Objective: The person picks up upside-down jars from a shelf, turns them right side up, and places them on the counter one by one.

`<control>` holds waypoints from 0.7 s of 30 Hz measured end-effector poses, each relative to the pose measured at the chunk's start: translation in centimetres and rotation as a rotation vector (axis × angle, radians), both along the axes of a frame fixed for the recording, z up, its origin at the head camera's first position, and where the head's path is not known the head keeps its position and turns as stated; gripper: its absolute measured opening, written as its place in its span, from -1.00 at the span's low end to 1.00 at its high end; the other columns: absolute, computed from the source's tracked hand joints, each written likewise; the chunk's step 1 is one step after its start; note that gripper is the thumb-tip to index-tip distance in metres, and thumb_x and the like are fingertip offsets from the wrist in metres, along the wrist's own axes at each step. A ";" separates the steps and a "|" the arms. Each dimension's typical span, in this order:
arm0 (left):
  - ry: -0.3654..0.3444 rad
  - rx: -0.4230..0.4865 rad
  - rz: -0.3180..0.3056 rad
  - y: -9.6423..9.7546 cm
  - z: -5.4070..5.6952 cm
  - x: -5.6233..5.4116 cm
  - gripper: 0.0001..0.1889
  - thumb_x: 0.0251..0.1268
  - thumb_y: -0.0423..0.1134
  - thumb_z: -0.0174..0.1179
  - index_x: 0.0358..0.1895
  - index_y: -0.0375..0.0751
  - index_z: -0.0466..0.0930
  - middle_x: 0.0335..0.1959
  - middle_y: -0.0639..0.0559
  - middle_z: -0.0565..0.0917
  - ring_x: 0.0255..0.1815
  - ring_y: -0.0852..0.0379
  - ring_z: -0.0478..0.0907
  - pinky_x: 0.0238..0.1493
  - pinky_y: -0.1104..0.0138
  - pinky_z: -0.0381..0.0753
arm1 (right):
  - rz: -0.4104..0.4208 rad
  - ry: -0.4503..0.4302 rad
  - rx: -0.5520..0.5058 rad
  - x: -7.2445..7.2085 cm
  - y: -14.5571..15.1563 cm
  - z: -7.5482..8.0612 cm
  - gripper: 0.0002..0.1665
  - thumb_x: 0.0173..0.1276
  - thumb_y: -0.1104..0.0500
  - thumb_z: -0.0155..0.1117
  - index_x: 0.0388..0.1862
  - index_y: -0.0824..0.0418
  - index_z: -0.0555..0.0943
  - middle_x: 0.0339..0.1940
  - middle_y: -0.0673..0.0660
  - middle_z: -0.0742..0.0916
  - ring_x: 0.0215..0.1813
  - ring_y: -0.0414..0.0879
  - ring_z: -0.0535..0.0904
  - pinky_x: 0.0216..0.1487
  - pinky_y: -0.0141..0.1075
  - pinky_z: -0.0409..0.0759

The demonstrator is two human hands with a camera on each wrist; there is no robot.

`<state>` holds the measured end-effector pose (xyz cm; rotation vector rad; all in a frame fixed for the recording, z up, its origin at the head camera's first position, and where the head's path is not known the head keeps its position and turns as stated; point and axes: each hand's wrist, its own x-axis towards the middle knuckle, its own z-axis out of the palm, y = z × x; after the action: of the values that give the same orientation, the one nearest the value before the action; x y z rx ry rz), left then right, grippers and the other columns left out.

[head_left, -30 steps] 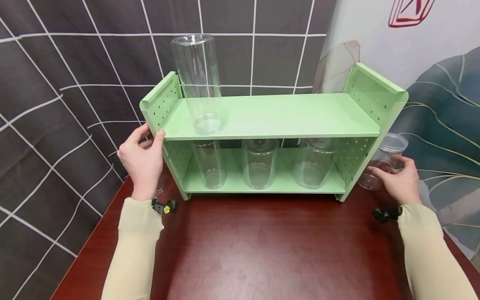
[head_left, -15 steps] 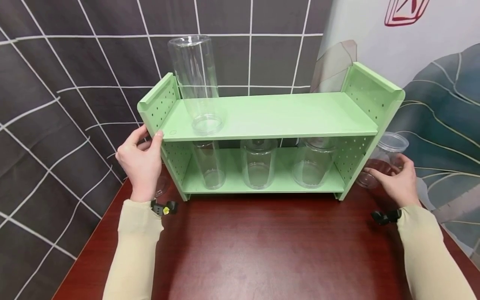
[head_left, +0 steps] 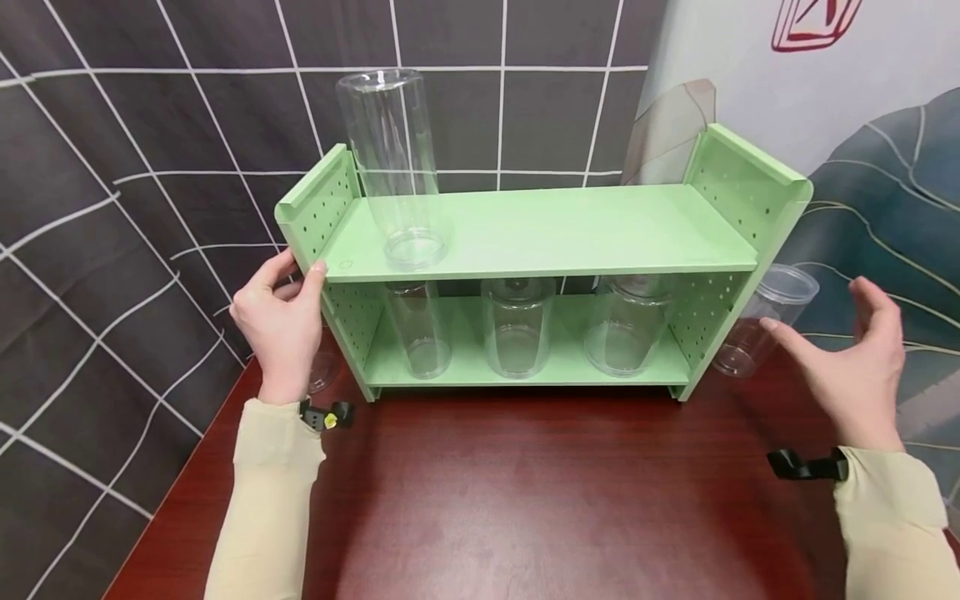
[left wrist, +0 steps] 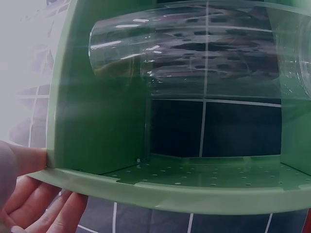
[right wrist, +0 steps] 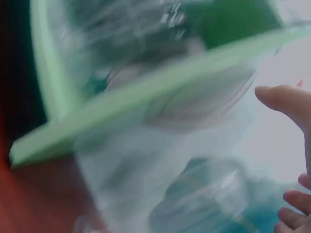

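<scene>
A green two-tier shelf [head_left: 570, 233] stands on the table. My left hand [head_left: 279, 321] grips its left side panel, thumb at the front edge by the upper board and fingers behind; the left wrist view shows these fingers [left wrist: 36, 162] at the green edge. My right hand [head_left: 862, 367] is spread beside a clear plastic jar [head_left: 787, 286], thumb near its side and fingers apart from it. That jar stands just right of the shelf, partly behind its side panel. In the blurred right wrist view, my right thumb [right wrist: 282, 99] points toward the shelf edge, holding nothing.
A tall clear jar [head_left: 397, 158] stands at the left of the upper board. Below are a narrow jar [head_left: 426, 337], a middle jar [head_left: 517, 333] and a wider one [head_left: 628, 333]. Another clear base [head_left: 322, 372] shows behind my left wrist. Tiled cloth hangs behind.
My right hand has let go of the jar beside the shelf and drawn back to the right, its fingers spreading. The left hand keeps its hold on the shelf.
</scene>
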<state>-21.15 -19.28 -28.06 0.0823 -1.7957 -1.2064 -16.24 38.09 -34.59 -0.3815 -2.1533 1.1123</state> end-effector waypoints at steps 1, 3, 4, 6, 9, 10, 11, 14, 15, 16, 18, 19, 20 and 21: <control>-0.004 -0.002 0.000 0.0 0.0 0.0 -0.72 0.23 -0.20 0.47 0.01 -0.06 0.81 -0.20 0.06 0.80 -0.42 0.46 0.67 -0.30 0.55 0.67 | -0.003 0.041 0.002 0.3 -0.5 0.6 0.12 0.16 0.10 0.57 0.62 -0.10 0.16 0.57 -0.08 0.31 0.56 -0.28 0.11 0.53 -0.42 0.00; -0.012 -0.005 -0.003 -0.2 0.1 0.1 -0.72 0.23 -0.20 0.47 0.01 -0.07 0.81 -0.21 0.04 0.80 -0.42 0.47 0.67 -0.29 0.54 0.67 | 0.001 0.121 -0.007 1.0 -1.6 1.8 0.08 0.13 0.16 0.58 0.59 -0.05 0.23 0.53 -0.06 0.37 0.54 -0.27 0.18 0.52 -0.43 0.03; -0.016 -0.005 -0.006 -0.2 0.1 0.1 -0.72 0.23 -0.20 0.47 0.01 -0.07 0.81 -0.21 0.04 0.80 -0.42 0.47 0.67 -0.29 0.54 0.67 | 0.009 0.166 -0.023 1.2 -2.1 2.4 0.06 0.11 0.21 0.58 0.56 -0.02 0.27 0.51 -0.05 0.40 0.52 -0.25 0.21 0.52 -0.43 0.05; -0.022 -0.009 -0.012 -0.3 0.2 0.1 -0.72 0.23 -0.19 0.47 0.01 -0.08 0.81 -0.21 0.03 0.79 -0.42 0.47 0.67 -0.29 0.55 0.67 | 0.026 0.250 -0.036 1.8 -3.3 3.5 0.03 0.06 0.27 0.59 0.52 0.03 0.34 0.46 -0.02 0.46 0.47 -0.21 0.29 0.51 -0.42 0.11; -0.028 -0.011 -0.023 -0.4 0.3 0.2 -0.71 0.23 -0.19 0.47 0.02 -0.09 0.81 -0.21 0.02 0.79 -0.42 0.47 0.67 -0.30 0.55 0.67 | 0.069 0.361 -0.054 2.4 -4.8 4.9 -0.03 -0.02 0.36 0.60 0.44 0.09 0.45 0.38 0.02 0.53 0.41 -0.15 0.38 0.48 -0.39 0.20; -0.030 -0.012 -0.026 -0.4 0.4 0.2 -0.71 0.23 -0.19 0.47 0.02 -0.09 0.81 -0.21 0.01 0.79 -0.42 0.47 0.67 -0.30 0.55 0.67 | 0.083 0.386 -0.053 2.5 -5.3 5.3 -0.05 -0.04 0.38 0.60 0.41 0.11 0.49 0.36 0.03 0.55 0.39 -0.13 0.41 0.47 -0.38 0.23; -0.034 -0.013 -0.027 -0.4 0.4 0.2 -0.71 0.24 -0.19 0.47 0.02 -0.09 0.81 -0.20 0.01 0.79 -0.41 0.47 0.67 -0.30 0.55 0.67 | 0.097 0.408 -0.050 2.6 -5.8 5.7 -0.07 -0.05 0.39 0.61 0.38 0.12 0.52 0.34 0.05 0.58 0.37 -0.11 0.44 0.46 -0.36 0.26; -0.042 -0.013 -0.027 -0.4 0.4 0.1 -0.71 0.23 -0.18 0.47 0.02 -0.09 0.81 -0.20 0.00 0.79 -0.41 0.48 0.67 -0.30 0.55 0.67 | 0.144 0.444 -0.066 2.8 -7.2 6.6 -0.11 -0.10 0.44 0.62 0.31 0.17 0.60 0.28 0.11 0.63 0.32 -0.07 0.50 0.43 -0.33 0.33; -0.046 -0.011 -0.026 -0.4 0.4 0.1 -0.71 0.23 -0.18 0.47 0.02 -0.09 0.81 -0.20 -0.01 0.79 -0.41 0.49 0.67 -0.30 0.55 0.67 | 0.158 0.447 -0.067 2.8 -7.7 6.9 -0.12 -0.11 0.45 0.62 0.30 0.19 0.61 0.27 0.13 0.64 0.30 -0.07 0.51 0.42 -0.32 0.35; -0.048 -0.011 -0.024 -0.4 0.4 0.1 -0.71 0.23 -0.18 0.47 0.02 -0.09 0.81 -0.20 -0.02 0.79 -0.41 0.49 0.67 -0.31 0.55 0.66 | 0.174 0.449 -0.066 2.9 -8.3 7.2 -0.13 -0.12 0.46 0.62 0.29 0.20 0.62 0.27 0.14 0.65 0.30 -0.07 0.53 0.42 -0.31 0.36; -0.050 -0.012 -0.019 -0.4 0.4 0.1 -0.70 0.22 -0.17 0.47 0.02 -0.08 0.81 -0.20 -0.03 0.79 -0.42 0.50 0.66 -0.31 0.56 0.66 | 0.218 0.455 -0.052 3.0 -9.5 7.8 -0.14 -0.12 0.47 0.62 0.28 0.25 0.62 0.26 0.17 0.65 0.28 -0.06 0.54 0.40 -0.31 0.39; -0.051 -0.015 -0.016 -0.4 0.4 0.1 -0.71 0.22 -0.18 0.47 0.02 -0.08 0.81 -0.20 -0.03 0.79 -0.42 0.50 0.66 -0.31 0.56 0.66 | 0.245 0.460 -0.025 3.2 -10.1 8.1 -0.15 -0.10 0.47 0.62 0.28 0.28 0.62 0.26 0.20 0.65 0.28 -0.05 0.55 0.40 -0.30 0.39; -0.052 -0.020 -0.013 -0.5 0.4 0.1 -0.70 0.22 -0.18 0.47 0.02 -0.09 0.81 -0.20 -0.03 0.79 -0.42 0.50 0.66 -0.31 0.56 0.66 | 0.269 0.460 -0.017 3.3 -10.9 8.4 -0.16 -0.09 0.48 0.61 0.28 0.29 0.62 0.25 0.21 0.65 0.27 -0.05 0.55 0.39 -0.30 0.40; -0.054 -0.025 -0.013 -0.5 0.4 0.1 -0.70 0.22 -0.18 0.47 0.02 -0.09 0.81 -0.20 -0.04 0.79 -0.42 0.51 0.66 -0.31 0.57 0.66 | 0.298 0.465 -0.001 3.5 -11.7 8.7 -0.18 -0.07 0.48 0.61 0.28 0.31 0.61 0.25 0.22 0.65 0.27 -0.05 0.56 0.39 -0.29 0.41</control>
<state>-21.07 -19.80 -27.64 0.0896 -1.8602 -1.2003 -12.73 26.43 -25.92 0.1939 -1.8257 1.2215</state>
